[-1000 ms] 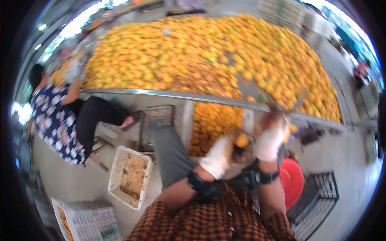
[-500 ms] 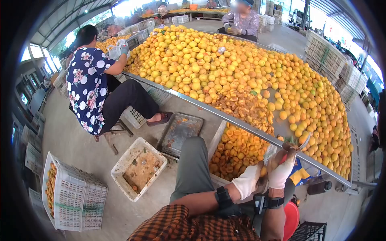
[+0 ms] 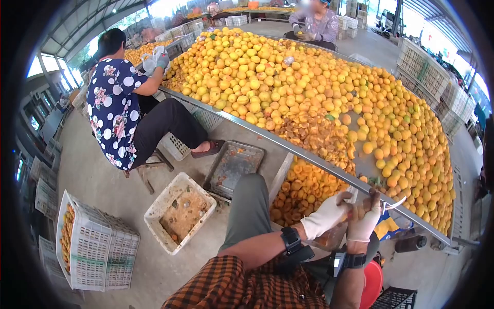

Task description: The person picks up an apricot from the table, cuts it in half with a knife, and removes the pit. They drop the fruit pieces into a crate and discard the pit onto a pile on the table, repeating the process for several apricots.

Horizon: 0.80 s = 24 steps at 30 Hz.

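Fruit fills the crate just beside the two gloved hands, which are close together at the table edge. The right hand is closed around a curved tool, its pale tip poking out past the fingers; the left hand is bent in toward it, though its grip is too blurred to tell (a piece may be hidden there). The likely trouble, I'd judge, is a nick or a dropped piece, should the tool slip on wet gloves or knock the metal edge. From the grip, the crated fruit lies to the left, below the edge; the big heap lies beyond, on the table.
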### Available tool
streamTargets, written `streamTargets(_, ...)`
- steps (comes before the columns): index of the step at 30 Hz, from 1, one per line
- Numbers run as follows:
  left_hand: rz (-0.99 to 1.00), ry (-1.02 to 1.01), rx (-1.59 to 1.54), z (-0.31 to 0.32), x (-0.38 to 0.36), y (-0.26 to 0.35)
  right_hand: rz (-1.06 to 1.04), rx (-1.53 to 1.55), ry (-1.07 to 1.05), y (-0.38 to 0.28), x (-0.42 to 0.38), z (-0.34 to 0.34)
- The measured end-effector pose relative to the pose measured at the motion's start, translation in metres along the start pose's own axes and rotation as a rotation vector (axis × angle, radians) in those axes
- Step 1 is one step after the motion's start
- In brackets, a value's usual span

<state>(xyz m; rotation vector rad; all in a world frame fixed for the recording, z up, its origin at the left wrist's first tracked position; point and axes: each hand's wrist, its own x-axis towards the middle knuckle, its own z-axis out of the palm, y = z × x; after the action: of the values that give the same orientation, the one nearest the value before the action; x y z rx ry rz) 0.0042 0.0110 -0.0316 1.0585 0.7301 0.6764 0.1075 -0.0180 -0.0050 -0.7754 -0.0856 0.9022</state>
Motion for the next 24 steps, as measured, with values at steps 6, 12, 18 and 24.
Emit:
streamTargets(6, 0.417, 0.183, 0.465, -0.052, 0.068, -0.07, -0.226, -0.377, -0.006, 0.016, 0.02, -0.006)
streamTargets(12, -0.278, -0.025, -0.894, -0.045, 0.051, -0.027, -0.392, -0.577, -0.07, 0.026, 0.056, -0.009)
streamTargets(18, -0.256, 0.165, -0.876, -0.039, 0.043, -0.042, -0.418, -0.502, -0.076, 0.025, 0.046, -0.013)
streamTargets(24, -0.224, 0.18, -0.915, -0.032, 0.034, -0.038, -0.381, -0.225, -0.079, 0.0, 0.012, 0.002)
